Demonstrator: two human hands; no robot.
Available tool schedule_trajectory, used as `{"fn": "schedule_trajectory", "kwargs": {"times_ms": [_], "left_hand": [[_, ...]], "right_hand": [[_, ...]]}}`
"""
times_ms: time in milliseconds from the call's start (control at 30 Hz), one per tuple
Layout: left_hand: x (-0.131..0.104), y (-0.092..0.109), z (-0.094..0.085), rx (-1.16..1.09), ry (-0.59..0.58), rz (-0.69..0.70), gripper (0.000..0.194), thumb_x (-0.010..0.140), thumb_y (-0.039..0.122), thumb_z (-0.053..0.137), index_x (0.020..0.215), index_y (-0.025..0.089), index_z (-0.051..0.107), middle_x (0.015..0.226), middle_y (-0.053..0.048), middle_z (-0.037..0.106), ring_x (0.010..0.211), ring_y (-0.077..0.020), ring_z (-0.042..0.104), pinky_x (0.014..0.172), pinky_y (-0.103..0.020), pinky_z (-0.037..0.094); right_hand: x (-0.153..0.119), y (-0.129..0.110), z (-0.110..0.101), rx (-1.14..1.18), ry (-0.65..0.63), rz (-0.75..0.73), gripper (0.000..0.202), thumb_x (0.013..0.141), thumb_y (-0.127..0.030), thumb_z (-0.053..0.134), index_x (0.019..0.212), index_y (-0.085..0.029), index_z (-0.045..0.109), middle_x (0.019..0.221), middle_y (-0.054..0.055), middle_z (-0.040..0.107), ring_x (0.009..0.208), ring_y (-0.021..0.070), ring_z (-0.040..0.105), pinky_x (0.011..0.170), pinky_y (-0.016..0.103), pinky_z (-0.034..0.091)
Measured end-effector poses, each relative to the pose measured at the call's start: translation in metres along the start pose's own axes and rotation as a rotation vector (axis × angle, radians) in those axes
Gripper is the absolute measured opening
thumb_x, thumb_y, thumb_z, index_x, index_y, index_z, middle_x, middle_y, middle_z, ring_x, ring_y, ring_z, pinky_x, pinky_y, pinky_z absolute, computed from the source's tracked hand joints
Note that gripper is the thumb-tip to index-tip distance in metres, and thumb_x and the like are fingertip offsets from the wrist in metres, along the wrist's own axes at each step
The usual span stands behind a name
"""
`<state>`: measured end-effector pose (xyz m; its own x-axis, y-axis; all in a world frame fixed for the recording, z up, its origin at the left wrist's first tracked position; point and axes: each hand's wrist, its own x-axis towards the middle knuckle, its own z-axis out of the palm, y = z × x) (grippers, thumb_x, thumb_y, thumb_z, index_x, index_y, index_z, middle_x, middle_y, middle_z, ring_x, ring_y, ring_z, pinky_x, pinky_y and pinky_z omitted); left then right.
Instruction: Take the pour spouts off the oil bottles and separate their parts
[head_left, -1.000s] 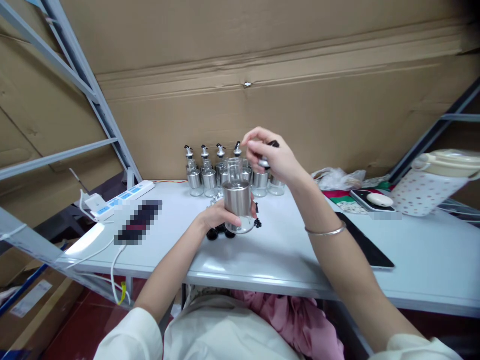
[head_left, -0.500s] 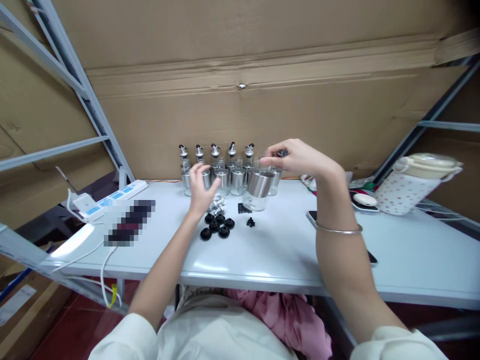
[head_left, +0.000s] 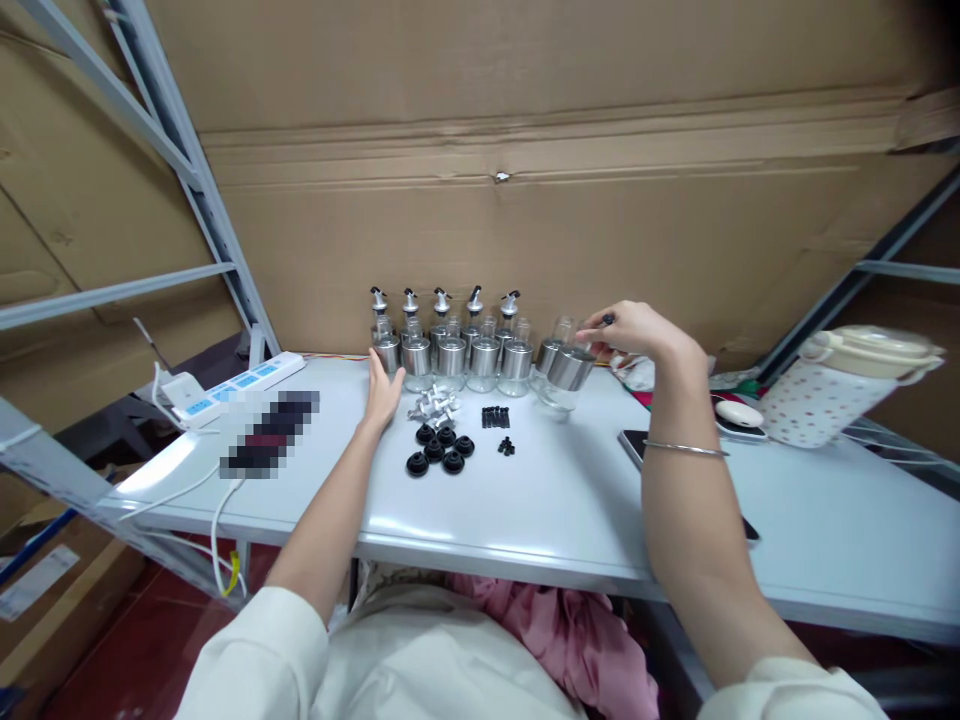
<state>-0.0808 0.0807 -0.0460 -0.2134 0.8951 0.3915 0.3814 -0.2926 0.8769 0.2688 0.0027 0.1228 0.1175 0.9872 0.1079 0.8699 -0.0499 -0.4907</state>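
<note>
My right hand [head_left: 619,328] grips the neck of a glass bottle with a steel band [head_left: 570,368], which leans at the right end of the bottle rows. A small black thing shows at its fingers. My left hand [head_left: 383,398], fingers apart, is beside the leftmost front bottle [head_left: 387,352]. Behind the front row [head_left: 484,358] stand several bottles with silver and black spouts [head_left: 475,300]. In front lie silver parts [head_left: 435,407], round black caps [head_left: 433,450], short black tubes [head_left: 495,417] and tiny black pieces [head_left: 506,447].
At the left are a white power strip [head_left: 244,388] and a blurred dark object [head_left: 271,435] with a cable. On the right lie a phone [head_left: 634,445], a white oval case [head_left: 739,413] and a dotted jug [head_left: 817,390]. Cardboard [head_left: 525,240] backs the table.
My right hand has moved right with the bottle. My left hand has shifted left and down to the left end of the front row. The view has shifted slightly.
</note>
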Motion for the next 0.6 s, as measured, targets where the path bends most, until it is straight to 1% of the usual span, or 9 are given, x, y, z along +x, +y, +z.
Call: {"fn": "schedule_trajectory", "kwargs": {"times_ms": [67,167,267,367,467,600], "left_hand": [[0.0,-0.006,0.0,0.028,-0.015,0.031,0.083,0.083,0.031,0.052,0.147,0.009,0.003,0.154,-0.017,0.008,0.143,-0.0226,0.008,0.117,-0.037,0.007],[0.002,-0.012,0.0,0.029,-0.017,0.029,0.084,0.083,0.031,0.051,0.147,0.011,0.002,0.154,-0.016,0.008,0.143,-0.0222,0.008,0.117,-0.038,0.007],[0.005,-0.017,0.001,0.028,-0.028,0.032,0.087,0.081,0.031,0.054,0.147,0.014,0.0,0.155,-0.013,0.006,0.143,-0.0224,0.007,0.117,-0.039,0.007],[0.006,-0.02,0.001,0.024,-0.034,0.048,0.09,0.08,0.032,0.057,0.147,0.016,-0.001,0.155,-0.013,0.006,0.143,-0.0229,0.007,0.117,-0.04,0.007],[0.006,-0.021,0.002,0.008,-0.036,0.053,0.092,0.079,0.032,0.058,0.147,0.017,-0.002,0.155,-0.012,0.006,0.143,-0.0229,0.006,0.117,-0.041,0.005],[0.005,-0.022,0.002,0.025,-0.039,0.057,0.092,0.079,0.031,0.058,0.147,0.016,-0.002,0.155,-0.013,0.006,0.143,-0.0232,0.006,0.117,-0.041,0.006]], "right_hand": [[0.007,0.006,0.006,-0.005,-0.001,-0.011,0.012,0.073,-0.024,0.064,0.077,-0.015,0.07,0.062,0.006,0.068,0.055,0.0155,0.062,0.049,0.024,0.047],[0.019,0.014,0.017,0.001,0.04,-0.028,0.007,0.073,-0.02,0.065,0.075,-0.015,0.07,0.057,0.004,0.066,0.054,0.0151,0.063,0.051,0.022,0.048],[0.03,0.022,0.028,0.075,0.098,-0.01,0.003,0.073,-0.015,0.065,0.073,-0.015,0.069,0.054,0.003,0.065,0.052,0.0147,0.063,0.055,0.023,0.051],[0.04,0.028,0.037,0.146,0.149,-0.008,0.002,0.074,-0.015,0.066,0.074,-0.014,0.068,0.053,0.003,0.065,0.052,0.0153,0.064,0.059,0.025,0.053],[0.048,0.031,0.045,0.177,0.181,-0.028,0.005,0.075,-0.016,0.063,0.078,-0.014,0.067,0.056,0.003,0.065,0.054,0.0149,0.064,0.061,0.025,0.053],[0.05,0.027,0.053,0.197,0.171,-0.058,0.015,0.078,-0.01,0.055,0.087,-0.012,0.066,0.062,0.005,0.066,0.053,0.0134,0.062,0.057,0.025,0.051]]}}
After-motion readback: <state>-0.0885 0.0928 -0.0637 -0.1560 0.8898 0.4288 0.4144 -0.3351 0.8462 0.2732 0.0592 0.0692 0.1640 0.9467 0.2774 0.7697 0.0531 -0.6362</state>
